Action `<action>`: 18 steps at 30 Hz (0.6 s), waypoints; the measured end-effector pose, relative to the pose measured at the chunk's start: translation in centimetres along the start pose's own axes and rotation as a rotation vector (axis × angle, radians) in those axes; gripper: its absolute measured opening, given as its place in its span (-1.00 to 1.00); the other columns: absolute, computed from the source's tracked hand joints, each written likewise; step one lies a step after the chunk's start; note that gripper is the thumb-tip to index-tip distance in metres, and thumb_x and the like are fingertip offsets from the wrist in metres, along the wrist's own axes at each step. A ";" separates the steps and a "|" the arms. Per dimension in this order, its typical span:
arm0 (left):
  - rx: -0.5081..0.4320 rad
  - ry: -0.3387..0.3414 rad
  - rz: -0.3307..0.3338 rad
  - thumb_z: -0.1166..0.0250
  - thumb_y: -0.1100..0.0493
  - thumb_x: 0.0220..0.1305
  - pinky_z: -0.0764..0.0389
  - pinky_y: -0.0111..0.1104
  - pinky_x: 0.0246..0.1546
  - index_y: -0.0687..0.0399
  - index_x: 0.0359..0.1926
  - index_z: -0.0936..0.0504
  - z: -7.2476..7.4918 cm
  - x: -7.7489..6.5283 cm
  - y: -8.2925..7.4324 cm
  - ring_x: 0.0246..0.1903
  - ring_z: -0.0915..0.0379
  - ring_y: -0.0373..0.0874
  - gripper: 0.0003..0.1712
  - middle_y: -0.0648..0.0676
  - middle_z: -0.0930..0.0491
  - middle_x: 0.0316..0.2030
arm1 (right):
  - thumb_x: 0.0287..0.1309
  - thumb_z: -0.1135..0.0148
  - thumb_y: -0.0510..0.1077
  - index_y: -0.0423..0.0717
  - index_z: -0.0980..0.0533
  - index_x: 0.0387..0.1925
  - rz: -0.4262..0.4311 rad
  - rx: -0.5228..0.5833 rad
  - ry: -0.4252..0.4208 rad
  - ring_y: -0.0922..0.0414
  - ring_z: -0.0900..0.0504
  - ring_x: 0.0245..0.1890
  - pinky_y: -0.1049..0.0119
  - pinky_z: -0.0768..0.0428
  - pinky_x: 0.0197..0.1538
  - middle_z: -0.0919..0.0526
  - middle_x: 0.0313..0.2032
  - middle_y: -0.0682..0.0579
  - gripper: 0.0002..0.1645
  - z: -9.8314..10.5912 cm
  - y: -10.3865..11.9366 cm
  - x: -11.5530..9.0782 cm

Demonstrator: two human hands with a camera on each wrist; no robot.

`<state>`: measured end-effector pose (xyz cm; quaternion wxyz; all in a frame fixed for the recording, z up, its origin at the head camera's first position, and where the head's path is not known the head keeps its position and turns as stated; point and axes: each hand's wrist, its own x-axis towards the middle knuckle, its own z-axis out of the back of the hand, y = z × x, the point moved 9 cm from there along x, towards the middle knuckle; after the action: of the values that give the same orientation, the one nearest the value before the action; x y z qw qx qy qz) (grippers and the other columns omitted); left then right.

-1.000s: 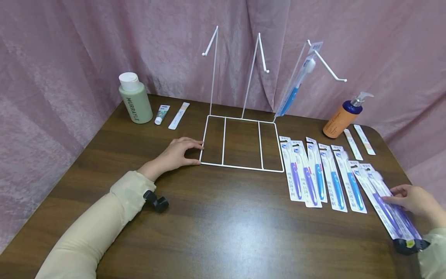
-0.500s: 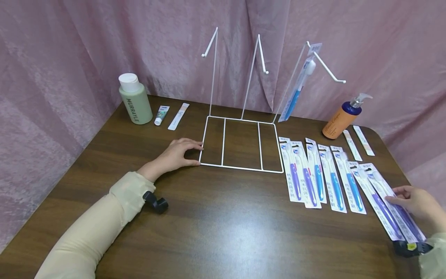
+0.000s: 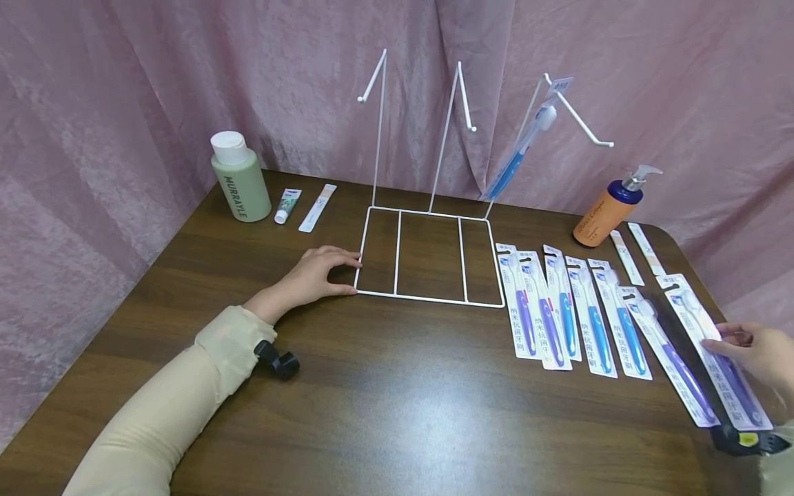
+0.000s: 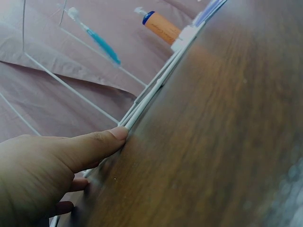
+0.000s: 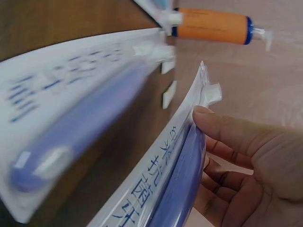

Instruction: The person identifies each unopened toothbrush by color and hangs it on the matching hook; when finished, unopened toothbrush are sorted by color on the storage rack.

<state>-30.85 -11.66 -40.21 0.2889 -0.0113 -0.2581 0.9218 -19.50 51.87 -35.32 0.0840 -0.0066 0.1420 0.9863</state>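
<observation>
My right hand (image 3: 753, 351) pinches a packaged toothbrush (image 5: 177, 179) with a purple handle, thumb on the front of its card. Beside it on the table lies another purple toothbrush pack (image 3: 673, 358). My left hand (image 3: 319, 275) rests at the near left corner of a white wire rack (image 3: 431, 299). Its thumb touches the corner and its fingertips reach the left rail. Three hooked arms rise from the rack's back. On the right hook (image 3: 583, 124) hangs a toothbrush pack (image 3: 517, 155) with a blue handle.
Several purple and blue toothbrush packs (image 3: 598, 324) lie in a row right of the rack. An orange pump bottle (image 3: 604, 213) and two slim sachets stand and lie behind them. At the back left are a green bottle (image 3: 242, 182), a small tube (image 3: 287, 205) and a sachet (image 3: 318, 207).
My right hand has drawn the purple toothbrush pack to the right, apart from the one it overlapped. The hanging blue pack swings on its hook. My left hand stays at the rack.
</observation>
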 end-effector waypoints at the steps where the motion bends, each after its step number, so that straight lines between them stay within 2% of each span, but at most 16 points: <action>1: 0.001 0.000 0.001 -0.42 -0.07 0.10 -0.13 0.08 0.29 -0.01 0.15 -0.58 0.0 0.0 0.0 0.30 -0.25 0.06 -0.42 0.02 -0.43 0.31 | 0.20 -0.29 -0.06 -0.66 -0.33 -0.08 0.010 0.015 -0.023 0.41 -0.37 -0.62 0.45 -0.38 -0.57 -0.56 -0.50 -0.32 -0.34 0.4 0.3 -0.1; 3: 0.000 -0.001 0.002 -0.42 -0.07 0.10 -0.14 0.08 0.29 -0.01 0.14 -0.58 0.0 0.0 0.1 0.30 -0.25 0.05 -0.42 0.02 -0.44 0.30 | 0.18 -0.29 -0.11 -0.66 -0.34 -0.09 0.035 0.047 -0.070 0.52 -0.30 -0.64 0.48 -0.39 -0.59 -0.57 -0.54 -0.30 -0.38 1.3 1.1 -0.2; 5: -0.002 -0.002 0.002 -0.42 -0.07 0.10 -0.13 0.08 0.29 -0.02 0.14 -0.58 0.0 0.0 0.1 0.30 -0.26 0.05 -0.42 0.02 -0.44 0.30 | 0.18 -0.29 -0.14 -0.68 -0.33 -0.08 0.049 0.081 -0.098 0.54 -0.29 -0.65 0.49 -0.39 -0.61 -0.56 -0.57 -0.26 -0.39 1.7 1.1 0.2; 7: -0.004 -0.003 0.001 -0.43 -0.07 0.09 -0.13 0.08 0.29 -0.02 0.14 -0.59 0.0 0.0 0.1 0.29 -0.26 0.04 -0.42 0.02 -0.44 0.30 | 0.21 -0.27 -0.08 -0.28 -0.51 -0.13 0.062 0.117 -0.137 0.55 -0.31 -0.65 0.44 -0.41 -0.63 -0.57 -0.61 0.08 -0.66 1.8 0.5 0.7; 8: -0.005 -0.005 -0.001 -0.43 -0.07 0.09 -0.14 0.08 0.29 -0.02 0.14 -0.59 0.0 0.0 0.1 0.29 -0.26 0.04 -0.42 0.02 -0.45 0.30 | 0.21 -0.27 -0.09 -0.27 -0.52 -0.12 0.071 0.139 -0.149 0.54 -0.33 -0.65 0.44 -0.41 -0.64 -0.54 -0.62 0.23 -0.67 1.9 0.5 0.8; 10: -0.005 -0.008 -0.004 -0.43 -0.08 0.08 -0.13 0.08 0.29 -0.03 0.14 -0.59 -0.1 0.0 0.1 0.29 -0.27 0.04 -0.42 0.02 -0.45 0.29 | 0.21 -0.27 -0.12 -0.27 -0.52 -0.11 0.099 0.192 -0.181 0.53 -0.34 -0.66 0.45 -0.40 -0.65 -0.44 -0.62 0.49 -0.69 2.3 0.9 1.0; 12: -0.004 -0.011 -0.006 -0.43 -0.08 0.08 -0.14 0.08 0.28 -0.02 0.13 -0.59 -0.1 0.0 0.1 0.29 -0.27 0.05 -0.42 0.02 -0.45 0.29 | 0.22 -0.25 -0.16 -0.27 -0.51 -0.15 0.137 0.247 -0.233 0.54 -0.32 -0.67 0.48 -0.37 -0.66 -0.30 -0.60 0.69 -0.74 3.2 2.4 0.7; 13: 0.000 -0.012 -0.008 -0.43 -0.08 0.08 -0.14 0.09 0.28 -0.02 0.14 -0.59 -0.1 0.0 0.1 0.29 -0.27 0.05 -0.42 0.02 -0.45 0.29 | 0.19 -0.27 -0.23 -0.38 -0.50 -0.19 0.131 0.300 -0.257 0.53 -0.32 -0.69 0.53 -0.34 -0.65 -0.32 -0.61 0.67 -0.74 3.7 3.3 0.5; 14: 0.001 -0.013 -0.009 -0.43 -0.08 0.08 -0.14 0.09 0.28 -0.02 0.14 -0.59 -0.1 0.0 0.1 0.29 -0.27 0.05 -0.41 0.02 -0.45 0.30 | 0.19 -0.25 -0.27 -0.58 -0.42 -0.16 0.152 0.325 -0.269 0.53 -0.31 -0.69 0.58 -0.31 -0.64 -0.32 -0.61 0.67 -0.62 4.2 4.5 0.2; 15: 0.002 -0.014 -0.010 -0.43 -0.08 0.08 -0.14 0.09 0.28 -0.02 0.14 -0.59 -0.1 0.0 0.2 0.29 -0.27 0.06 -0.41 0.03 -0.44 0.30 | 0.19 -0.25 -0.28 -0.47 -0.47 -0.23 0.173 0.364 -0.292 0.54 -0.31 -0.70 0.61 -0.31 -0.64 -0.34 -0.61 0.68 -0.74 4.7 5.4 0.0; 16: 0.002 -0.015 -0.012 -0.43 -0.08 0.09 -0.14 0.09 0.28 -0.02 0.14 -0.59 -0.1 0.0 0.1 0.29 -0.27 0.06 -0.42 0.02 -0.45 0.30 | 0.19 -0.25 -0.28 -0.28 -0.52 -0.29 0.186 0.389 -0.312 0.54 -0.32 -0.69 0.63 -0.31 -0.63 -0.36 -0.60 0.68 -0.89 5.2 6.1 -0.1; 17: 0.003 -0.015 -0.012 -0.43 -0.08 0.09 -0.14 0.09 0.28 -0.02 0.14 -0.59 0.0 0.0 0.1 0.29 -0.27 0.06 -0.42 0.02 -0.45 0.30 | 0.19 -0.24 -0.30 -0.08 -0.53 -0.33 0.198 0.415 -0.331 0.55 -0.33 -0.69 0.65 -0.31 -0.62 -0.37 -0.60 0.67 -0.93 5.6 6.9 -0.3; 18: 0.002 -0.015 -0.012 -0.42 -0.08 0.09 -0.15 0.09 0.28 -0.02 0.14 -0.59 0.0 0.0 0.1 0.29 -0.27 0.06 -0.42 0.02 -0.45 0.30 | 0.19 -0.24 -0.29 0.13 -0.50 -0.36 0.203 0.431 -0.344 0.55 -0.33 -0.68 0.67 -0.31 -0.61 -0.38 -0.59 0.66 -0.78 5.9 7.4 -0.4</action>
<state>-30.88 -11.74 -40.29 0.2927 -0.0025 -0.2594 0.9203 -20.30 46.52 -27.54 0.0072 0.1927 0.3316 0.9235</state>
